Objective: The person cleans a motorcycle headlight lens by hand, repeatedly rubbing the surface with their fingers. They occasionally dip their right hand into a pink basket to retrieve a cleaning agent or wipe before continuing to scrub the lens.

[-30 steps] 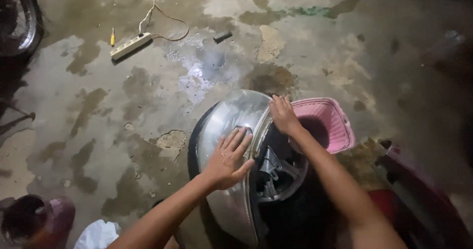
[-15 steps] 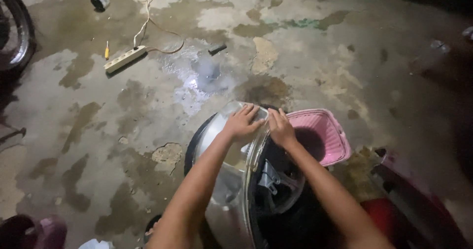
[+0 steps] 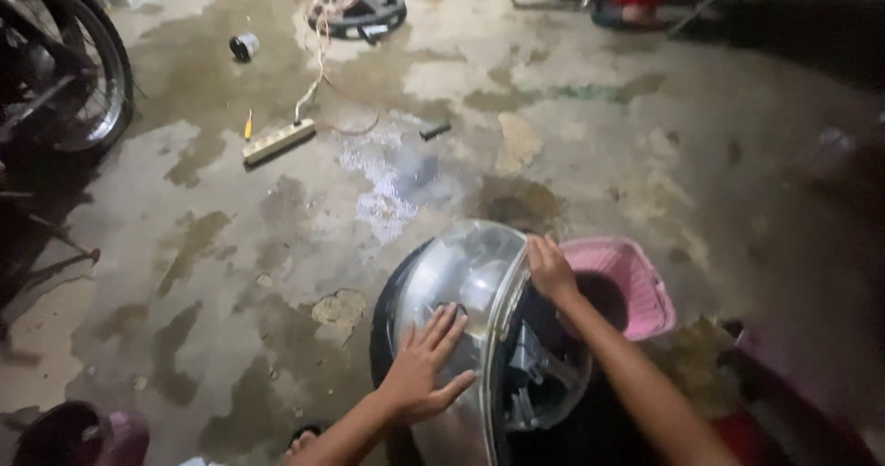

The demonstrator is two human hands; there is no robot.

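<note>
The stained, wet concrete floor [image 3: 230,272] takes up most of what I see, with a motorcycle wheel [image 3: 64,70] at the far left edge. In front of me stands the tyre [image 3: 385,337] under its curved silver mudguard [image 3: 461,282], and a pink plastic basket [image 3: 636,282] sits just beside it on the right. My left hand [image 3: 426,369] lies flat and spread on the mudguard's outer face, gripping nothing. My right hand [image 3: 550,268] curls over the upper rim, fingers closed on its edge. I judge I am seating or working loose the mudguard, and the next move calls for a firm grip at the rim while the flat palm steadies the shell. Farther off lie a white power strip [image 3: 278,141], a small round can [image 3: 243,47] and a little yellow tool [image 3: 247,125]. The parts inside the mudguard are dark and hard to make out, and its lower end is cut off by the frame.
</note>
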